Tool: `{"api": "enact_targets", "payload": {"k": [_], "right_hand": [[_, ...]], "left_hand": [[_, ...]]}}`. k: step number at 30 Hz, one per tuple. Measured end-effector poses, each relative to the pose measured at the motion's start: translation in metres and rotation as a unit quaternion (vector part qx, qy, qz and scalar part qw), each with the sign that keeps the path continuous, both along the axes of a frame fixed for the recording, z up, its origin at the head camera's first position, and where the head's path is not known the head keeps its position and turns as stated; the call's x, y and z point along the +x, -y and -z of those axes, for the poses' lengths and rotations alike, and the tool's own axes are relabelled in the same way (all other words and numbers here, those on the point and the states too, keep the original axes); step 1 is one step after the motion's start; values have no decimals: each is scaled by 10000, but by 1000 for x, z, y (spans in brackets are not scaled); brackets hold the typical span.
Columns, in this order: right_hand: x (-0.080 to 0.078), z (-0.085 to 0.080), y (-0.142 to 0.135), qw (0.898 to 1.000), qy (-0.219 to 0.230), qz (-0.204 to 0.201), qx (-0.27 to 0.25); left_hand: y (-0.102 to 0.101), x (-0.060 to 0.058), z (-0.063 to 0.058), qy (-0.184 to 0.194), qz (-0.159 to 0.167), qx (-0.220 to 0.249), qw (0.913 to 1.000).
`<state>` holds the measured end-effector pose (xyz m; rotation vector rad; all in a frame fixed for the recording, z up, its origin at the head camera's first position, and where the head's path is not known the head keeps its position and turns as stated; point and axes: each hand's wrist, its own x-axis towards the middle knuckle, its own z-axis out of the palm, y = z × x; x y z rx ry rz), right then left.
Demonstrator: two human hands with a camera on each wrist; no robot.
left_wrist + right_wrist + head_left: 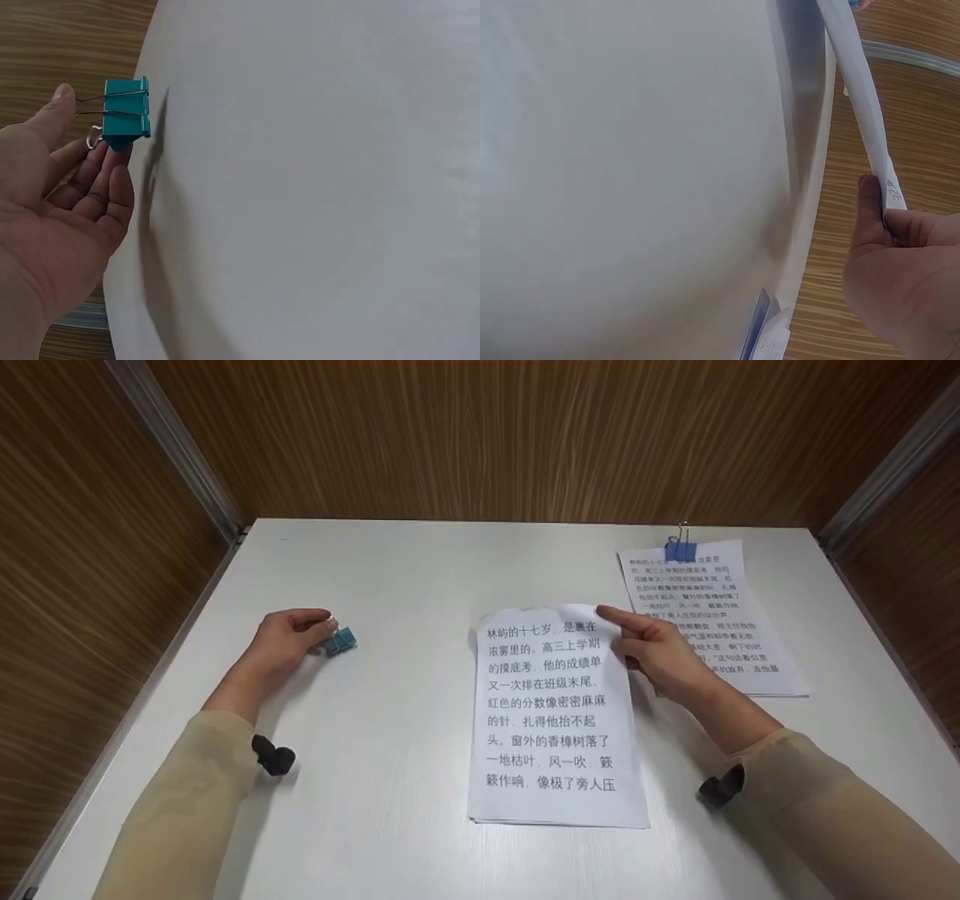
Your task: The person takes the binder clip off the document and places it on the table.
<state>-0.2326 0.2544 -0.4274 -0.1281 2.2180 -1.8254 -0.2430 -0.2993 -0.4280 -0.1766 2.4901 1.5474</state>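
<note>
A teal binder clip [124, 111] is pinched by its wire handles between the thumb and fingers of my left hand [289, 637], over the left part of the table. In the left wrist view its metal handles point toward the palm. My right hand [667, 656] grips the upper right edge of a stack of printed sheets [551, 720], thumb on one face and fingers on the other. The stack's top end is lifted, as the right wrist view shows the paper [859, 90] from the side. Several sheet edges show along its bottom.
A second stack of printed sheets [686, 592], held by a blue binder clip [681, 551] at its top, lies at the back right, partly behind my right hand. The white table [390, 780] is walled by wood-grain panels [480, 442] at the back and sides.
</note>
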Motion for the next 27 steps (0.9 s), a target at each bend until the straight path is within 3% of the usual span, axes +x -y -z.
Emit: {"api": "enact_targets", "payload": {"k": [16, 27], "right_hand": [[-5, 5, 2, 9999, 82, 89, -58], [-7, 7, 1, 9999, 119, 107, -51]], "left_hand": [[3, 1, -2, 348, -178, -200, 9990], [2, 4, -14, 174, -23, -429, 9989]]}}
